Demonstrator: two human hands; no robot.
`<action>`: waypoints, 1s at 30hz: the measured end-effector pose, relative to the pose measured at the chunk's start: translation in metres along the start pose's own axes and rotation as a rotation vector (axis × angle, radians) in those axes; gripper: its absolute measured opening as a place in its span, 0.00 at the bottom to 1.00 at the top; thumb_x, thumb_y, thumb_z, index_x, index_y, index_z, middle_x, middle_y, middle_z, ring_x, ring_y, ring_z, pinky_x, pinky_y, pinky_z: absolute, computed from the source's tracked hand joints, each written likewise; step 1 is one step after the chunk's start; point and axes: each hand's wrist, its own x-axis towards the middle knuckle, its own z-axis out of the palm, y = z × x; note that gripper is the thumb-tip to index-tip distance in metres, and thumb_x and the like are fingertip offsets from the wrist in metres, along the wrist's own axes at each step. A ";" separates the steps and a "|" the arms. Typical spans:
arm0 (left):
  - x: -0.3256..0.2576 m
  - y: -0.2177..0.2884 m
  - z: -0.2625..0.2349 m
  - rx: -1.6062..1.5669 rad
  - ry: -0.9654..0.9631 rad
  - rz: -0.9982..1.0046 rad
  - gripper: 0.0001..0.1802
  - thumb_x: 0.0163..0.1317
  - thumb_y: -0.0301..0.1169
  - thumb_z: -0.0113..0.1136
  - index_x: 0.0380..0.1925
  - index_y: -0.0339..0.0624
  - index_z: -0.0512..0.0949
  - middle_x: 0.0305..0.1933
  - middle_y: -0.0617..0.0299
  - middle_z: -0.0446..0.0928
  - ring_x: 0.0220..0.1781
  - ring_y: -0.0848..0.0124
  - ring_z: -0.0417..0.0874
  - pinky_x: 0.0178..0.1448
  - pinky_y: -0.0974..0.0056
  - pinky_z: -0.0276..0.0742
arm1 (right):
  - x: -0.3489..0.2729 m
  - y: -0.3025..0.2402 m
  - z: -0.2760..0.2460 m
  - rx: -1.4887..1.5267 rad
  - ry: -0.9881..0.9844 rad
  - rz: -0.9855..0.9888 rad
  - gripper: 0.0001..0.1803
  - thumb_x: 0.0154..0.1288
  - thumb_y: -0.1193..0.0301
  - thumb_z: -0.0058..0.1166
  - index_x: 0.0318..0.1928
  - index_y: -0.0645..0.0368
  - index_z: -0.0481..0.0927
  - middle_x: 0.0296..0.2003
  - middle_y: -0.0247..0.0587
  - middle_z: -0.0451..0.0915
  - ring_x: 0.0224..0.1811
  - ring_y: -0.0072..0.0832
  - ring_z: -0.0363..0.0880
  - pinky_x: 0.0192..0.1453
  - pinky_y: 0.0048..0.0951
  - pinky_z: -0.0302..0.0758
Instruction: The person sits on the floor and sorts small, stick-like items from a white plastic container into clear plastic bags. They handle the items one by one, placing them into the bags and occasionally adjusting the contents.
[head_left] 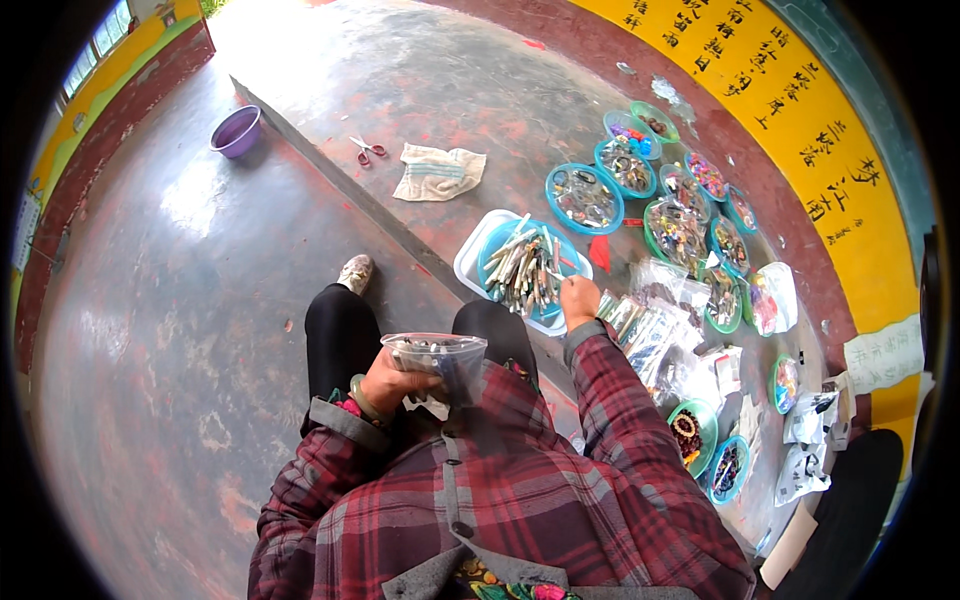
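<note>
My left hand (392,384) is closed around a clear plastic bag (462,366), held upright in front of my lap. Dark and pale slim pieces show near the bag's top. My right hand (579,302) reaches over the right side of a blue basin (487,262), its fingers pinched on the end of a slim pen-like stick (558,275). A heap of similar pen-like sticks (520,280) in white, brown and green fills this basin. Beneath the basin sits a white tray (465,268). The exact kind of stick is too small to make out.
Several round basins of small trinkets, such as a blue one (553,200), stand at the right. Plastic packets (650,340) lie beside my right arm. A cloth (440,172), scissors (366,152) and a purple basin (236,134) are farther off, near a floor step (330,180).
</note>
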 end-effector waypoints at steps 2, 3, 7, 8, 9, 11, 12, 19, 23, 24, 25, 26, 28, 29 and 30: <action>0.001 -0.002 0.000 -0.003 0.002 0.006 0.31 0.42 0.20 0.67 0.51 0.29 0.73 0.49 0.51 0.80 0.49 0.63 0.82 0.55 0.61 0.77 | -0.004 0.021 -0.005 0.197 -0.087 0.160 0.15 0.58 0.65 0.48 0.31 0.64 0.82 0.23 0.46 0.81 0.25 0.36 0.81 0.30 0.38 0.75; 0.001 -0.003 0.000 -0.004 0.003 0.009 0.31 0.42 0.20 0.67 0.51 0.29 0.73 0.49 0.51 0.80 0.49 0.63 0.82 0.55 0.61 0.77 | -0.009 0.027 -0.008 0.295 -0.129 0.239 0.15 0.59 0.65 0.48 0.31 0.65 0.82 0.22 0.44 0.81 0.24 0.31 0.81 0.27 0.34 0.75; -0.002 0.000 0.002 0.003 0.011 0.013 0.31 0.43 0.19 0.66 0.52 0.30 0.73 0.48 0.52 0.80 0.46 0.66 0.82 0.52 0.63 0.77 | -0.044 0.018 -0.060 0.936 -0.100 0.537 0.13 0.60 0.68 0.51 0.37 0.66 0.82 0.28 0.46 0.83 0.25 0.33 0.82 0.29 0.28 0.77; -0.001 -0.001 0.003 0.001 0.005 0.031 0.30 0.45 0.18 0.65 0.53 0.29 0.73 0.46 0.54 0.81 0.44 0.69 0.82 0.49 0.65 0.78 | -0.053 0.019 -0.067 1.063 -0.080 0.570 0.12 0.61 0.69 0.51 0.38 0.66 0.81 0.28 0.44 0.82 0.25 0.29 0.81 0.29 0.26 0.77; 0.000 -0.001 0.004 -0.004 -0.009 0.048 0.29 0.46 0.18 0.64 0.53 0.29 0.72 0.45 0.55 0.81 0.41 0.71 0.83 0.46 0.67 0.78 | -0.062 0.022 -0.075 1.187 -0.052 0.602 0.11 0.62 0.70 0.52 0.38 0.67 0.80 0.28 0.42 0.81 0.25 0.26 0.80 0.29 0.23 0.76; 0.001 -0.002 0.005 -0.004 -0.001 0.072 0.29 0.46 0.17 0.63 0.53 0.29 0.73 0.46 0.55 0.81 0.42 0.71 0.82 0.47 0.66 0.78 | -0.074 0.018 -0.093 1.369 -0.095 0.646 0.10 0.63 0.71 0.52 0.39 0.66 0.79 0.28 0.40 0.81 0.25 0.23 0.79 0.29 0.21 0.76; 0.000 -0.002 0.006 -0.005 0.004 0.085 0.29 0.46 0.17 0.63 0.53 0.29 0.73 0.46 0.55 0.81 0.42 0.71 0.82 0.47 0.66 0.78 | -0.080 0.010 -0.106 1.421 -0.162 0.658 0.10 0.63 0.71 0.53 0.39 0.66 0.79 0.28 0.39 0.81 0.26 0.23 0.79 0.29 0.21 0.76; -0.003 0.001 0.002 0.008 0.029 0.064 0.31 0.44 0.19 0.62 0.53 0.30 0.71 0.49 0.52 0.79 0.49 0.65 0.81 0.56 0.61 0.75 | -0.120 -0.028 -0.158 1.153 -0.970 0.412 0.09 0.62 0.72 0.55 0.38 0.65 0.82 0.28 0.39 0.82 0.30 0.23 0.80 0.34 0.22 0.75; -0.005 -0.001 0.001 -0.039 0.073 0.085 0.30 0.45 0.18 0.62 0.53 0.31 0.70 0.47 0.54 0.79 0.47 0.66 0.81 0.54 0.61 0.76 | -0.127 -0.048 -0.170 0.684 -1.065 -0.068 0.10 0.57 0.72 0.57 0.38 0.63 0.83 0.32 0.40 0.82 0.35 0.29 0.80 0.40 0.28 0.75; -0.005 0.000 -0.001 -0.041 0.068 0.076 0.30 0.45 0.17 0.62 0.53 0.31 0.70 0.47 0.55 0.79 0.47 0.67 0.81 0.53 0.61 0.76 | -0.129 -0.050 -0.167 0.581 -0.987 -0.249 0.10 0.56 0.70 0.58 0.38 0.62 0.83 0.32 0.40 0.81 0.36 0.30 0.80 0.41 0.29 0.75; -0.004 0.000 0.000 -0.035 0.076 0.090 0.30 0.46 0.17 0.61 0.54 0.32 0.71 0.44 0.57 0.80 0.44 0.68 0.81 0.51 0.63 0.76 | -0.132 -0.053 -0.164 0.477 -0.902 -0.424 0.11 0.55 0.69 0.59 0.38 0.60 0.83 0.32 0.40 0.81 0.37 0.31 0.80 0.42 0.30 0.74; -0.003 0.000 0.003 -0.030 0.085 0.103 0.30 0.47 0.17 0.60 0.55 0.33 0.71 0.42 0.59 0.80 0.40 0.70 0.81 0.48 0.65 0.76 | -0.135 -0.059 -0.159 0.459 -0.870 -0.458 0.10 0.51 0.70 0.58 0.36 0.58 0.82 0.33 0.44 0.78 0.38 0.40 0.78 0.44 0.35 0.75; -0.004 -0.001 0.002 0.001 0.103 0.118 0.28 0.50 0.17 0.60 0.55 0.34 0.72 0.38 0.62 0.80 0.36 0.72 0.81 0.43 0.67 0.76 | -0.145 -0.084 -0.159 0.413 -0.772 -0.547 0.09 0.51 0.70 0.58 0.34 0.59 0.81 0.32 0.45 0.77 0.39 0.42 0.77 0.43 0.38 0.74; -0.005 -0.001 0.001 0.005 0.116 0.114 0.28 0.50 0.18 0.60 0.55 0.34 0.72 0.37 0.62 0.80 0.35 0.73 0.80 0.43 0.68 0.76 | -0.150 -0.094 -0.158 0.389 -0.721 -0.588 0.08 0.51 0.70 0.58 0.33 0.59 0.80 0.32 0.45 0.77 0.39 0.43 0.77 0.43 0.39 0.74; -0.004 -0.002 0.000 0.008 0.125 0.110 0.27 0.50 0.18 0.61 0.55 0.34 0.72 0.37 0.62 0.80 0.35 0.73 0.80 0.42 0.68 0.76 | -0.155 -0.100 -0.151 0.368 -0.642 -0.637 0.08 0.52 0.70 0.58 0.31 0.60 0.77 0.32 0.47 0.77 0.38 0.45 0.76 0.42 0.43 0.73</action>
